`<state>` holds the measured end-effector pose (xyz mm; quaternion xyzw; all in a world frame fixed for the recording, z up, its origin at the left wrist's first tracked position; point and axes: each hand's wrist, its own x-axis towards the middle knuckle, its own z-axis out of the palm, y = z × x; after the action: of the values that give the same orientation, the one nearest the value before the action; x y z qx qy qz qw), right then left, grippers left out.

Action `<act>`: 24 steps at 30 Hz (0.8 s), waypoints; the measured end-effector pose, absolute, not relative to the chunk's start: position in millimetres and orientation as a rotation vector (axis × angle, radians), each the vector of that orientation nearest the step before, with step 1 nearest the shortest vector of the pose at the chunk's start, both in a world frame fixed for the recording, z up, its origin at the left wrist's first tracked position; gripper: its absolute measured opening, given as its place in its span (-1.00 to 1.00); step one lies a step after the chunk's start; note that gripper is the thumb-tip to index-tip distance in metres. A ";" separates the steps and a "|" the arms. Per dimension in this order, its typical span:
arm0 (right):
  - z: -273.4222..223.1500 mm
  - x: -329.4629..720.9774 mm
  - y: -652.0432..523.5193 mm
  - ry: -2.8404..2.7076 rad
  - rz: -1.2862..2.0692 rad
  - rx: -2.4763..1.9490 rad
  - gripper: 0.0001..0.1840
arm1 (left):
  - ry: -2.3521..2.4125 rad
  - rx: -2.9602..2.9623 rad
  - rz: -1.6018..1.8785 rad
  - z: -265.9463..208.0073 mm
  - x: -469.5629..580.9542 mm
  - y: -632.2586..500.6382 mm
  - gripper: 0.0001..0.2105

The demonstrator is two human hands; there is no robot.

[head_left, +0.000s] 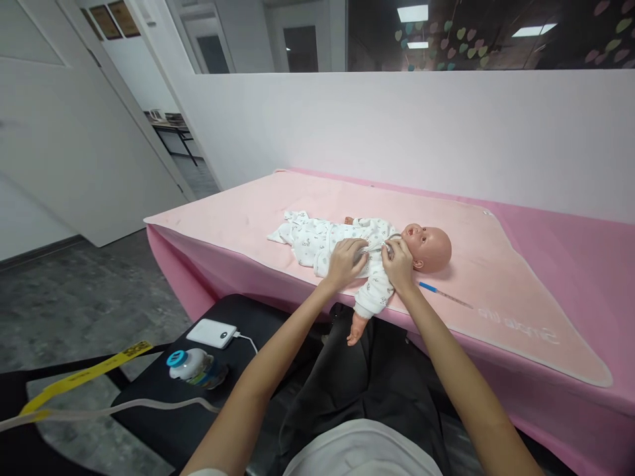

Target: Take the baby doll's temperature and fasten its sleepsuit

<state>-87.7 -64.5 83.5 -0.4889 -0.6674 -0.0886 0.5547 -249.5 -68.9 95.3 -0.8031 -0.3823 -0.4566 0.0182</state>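
A baby doll [432, 248] lies face-up on a pink mat [223, 210], left hand [346, 261] and right hand [398, 262] narrowly pinching its printed shirt [376, 291] at the chest, apparently adjusting the front; the next move calls for steady fingertips.

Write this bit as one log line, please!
left grip: touching shirt | right grip: pinching shirt | doll: on its back on mat | bottle: on chair
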 end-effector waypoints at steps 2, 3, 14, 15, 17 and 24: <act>83.5 -86.8 -64.8 -1.578 -0.232 -1.162 -0.81 | -1.253 -2.445 -1.463 95.9 -249.9 -69.5 -0.85; 83.8 -86.7 -65.0 -1.580 -0.258 -1.167 -0.80 | -1.286 -2.419 -1.485 96.0 -250.2 -69.3 -0.86; 95.9 -103.0 -64.9 -1.869 -0.540 -1.006 -0.84 | -1.285 -2.395 -1.490 94.5 -252.3 -67.2 -0.78; 95.4 -102.9 -66.2 -1.866 -0.526 -1.027 -0.85 | -1.293 -2.399 -1.491 94.4 -252.7 -67.6 -0.77; 94.0 -101.9 -69.1 -1.873 -0.498 -1.054 -0.85 | -1.319 -2.399 -1.504 94.4 -253.5 -68.0 -0.74; 89.9 -100.6 -71.8 -1.843 -0.385 -0.984 -0.86 | -1.404 -2.220 -1.761 93.5 -257.1 -66.5 -0.71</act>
<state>-100.6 -71.8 89.9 -0.4046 -0.7576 -0.1583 0.4871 -257.1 -66.5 93.5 -0.7020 -0.4440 -0.5568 -0.0103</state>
